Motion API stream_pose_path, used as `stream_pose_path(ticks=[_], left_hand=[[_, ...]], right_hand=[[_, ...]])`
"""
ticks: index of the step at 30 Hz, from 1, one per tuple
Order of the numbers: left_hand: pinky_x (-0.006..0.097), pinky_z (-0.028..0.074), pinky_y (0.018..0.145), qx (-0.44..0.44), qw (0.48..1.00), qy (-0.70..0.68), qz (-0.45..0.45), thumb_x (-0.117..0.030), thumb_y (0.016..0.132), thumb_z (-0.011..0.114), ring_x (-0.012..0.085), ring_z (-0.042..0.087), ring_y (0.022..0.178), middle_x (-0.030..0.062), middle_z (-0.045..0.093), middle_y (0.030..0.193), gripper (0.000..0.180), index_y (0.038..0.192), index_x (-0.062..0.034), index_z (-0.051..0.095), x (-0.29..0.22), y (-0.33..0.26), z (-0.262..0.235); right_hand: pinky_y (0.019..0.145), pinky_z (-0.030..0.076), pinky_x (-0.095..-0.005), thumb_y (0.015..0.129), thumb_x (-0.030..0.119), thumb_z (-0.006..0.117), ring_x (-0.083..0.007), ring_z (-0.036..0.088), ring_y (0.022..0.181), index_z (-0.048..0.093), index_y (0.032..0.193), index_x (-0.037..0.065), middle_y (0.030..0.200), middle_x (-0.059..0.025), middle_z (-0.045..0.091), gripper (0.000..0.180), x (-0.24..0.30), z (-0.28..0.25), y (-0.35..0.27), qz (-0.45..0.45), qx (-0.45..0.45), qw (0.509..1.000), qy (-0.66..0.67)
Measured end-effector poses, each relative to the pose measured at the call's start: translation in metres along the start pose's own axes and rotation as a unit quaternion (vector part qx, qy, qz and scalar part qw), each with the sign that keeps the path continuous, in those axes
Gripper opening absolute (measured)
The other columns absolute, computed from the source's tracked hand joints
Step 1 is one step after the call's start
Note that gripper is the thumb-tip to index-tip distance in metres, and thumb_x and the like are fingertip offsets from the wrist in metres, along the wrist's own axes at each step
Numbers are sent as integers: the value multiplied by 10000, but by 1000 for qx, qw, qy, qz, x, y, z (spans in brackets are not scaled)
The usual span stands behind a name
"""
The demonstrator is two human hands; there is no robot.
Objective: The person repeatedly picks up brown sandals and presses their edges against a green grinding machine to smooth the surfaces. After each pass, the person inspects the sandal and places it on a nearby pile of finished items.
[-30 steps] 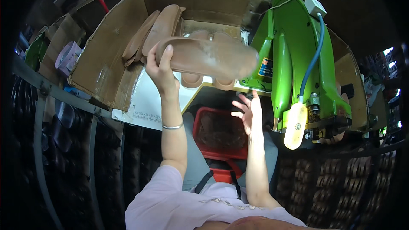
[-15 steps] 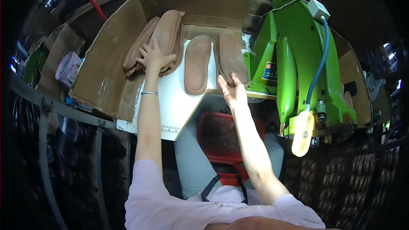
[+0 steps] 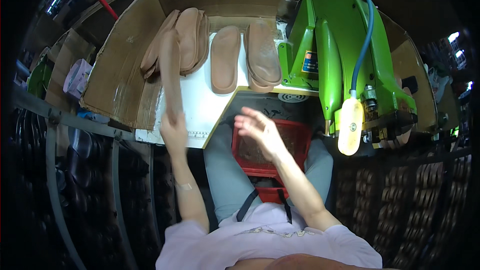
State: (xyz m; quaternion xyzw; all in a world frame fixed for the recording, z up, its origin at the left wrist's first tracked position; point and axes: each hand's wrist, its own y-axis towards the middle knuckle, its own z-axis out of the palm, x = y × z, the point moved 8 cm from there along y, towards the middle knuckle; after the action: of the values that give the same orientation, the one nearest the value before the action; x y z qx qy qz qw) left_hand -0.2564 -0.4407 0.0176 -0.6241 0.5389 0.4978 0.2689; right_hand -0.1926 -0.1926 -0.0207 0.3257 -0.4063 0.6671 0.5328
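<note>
My left hand (image 3: 175,132) grips the near end of a brown shoe sole (image 3: 171,77), smeared by motion. That sole is lifted at a slant over the left side of the white tabletop (image 3: 194,105). Behind it leans a pile of similar brown soles (image 3: 189,40). One single sole (image 3: 225,60) lies flat in the middle, and a small stack of soles (image 3: 263,60) sits to its right, beside the green machine (image 3: 372,55). Just in front of the table edge, my right hand (image 3: 261,132) hangs in the air with fingers apart, holding nothing.
Cardboard walls (image 3: 117,57) surround the tabletop at the left and back. A yellow lamp head (image 3: 351,129) on a blue cable hangs before the machine. Below, between my legs, is a red tray (image 3: 260,171). Racks of dark soles (image 3: 82,180) stand at the lower left.
My left hand has taken a sole off the left pile and drawn it toward me. My right hand has left the right stack and come back over the red tray.
</note>
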Motion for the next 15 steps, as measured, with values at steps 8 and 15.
stream_pose_path(ticks=[8, 15], left_hand=[[495, 319, 1037, 239, 925, 123, 267, -172, 725, 755, 433, 398, 1258, 295, 371, 1410, 689, 1307, 66, 472, -49, -258, 64], [398, 472, 951, 242, 935, -255, -52, -53, 795, 713, 309, 306, 1336, 205, 158, 1491, 854, 1453, 14, 173, -25, -241, 116]], right_hand=[[947, 446, -302, 877, 94, 660, -159, 560, 1070, 475, 1282, -38, 1184, -100, 596, 464, -49, -12, -111, 18, 10, 995, -95], [973, 429, -292, 850, 68, 677, -144, 549, 1111, 468, 1312, -49, 1230, -106, 588, 521, -41, -129, -211, 40, -52, 989, -129]])
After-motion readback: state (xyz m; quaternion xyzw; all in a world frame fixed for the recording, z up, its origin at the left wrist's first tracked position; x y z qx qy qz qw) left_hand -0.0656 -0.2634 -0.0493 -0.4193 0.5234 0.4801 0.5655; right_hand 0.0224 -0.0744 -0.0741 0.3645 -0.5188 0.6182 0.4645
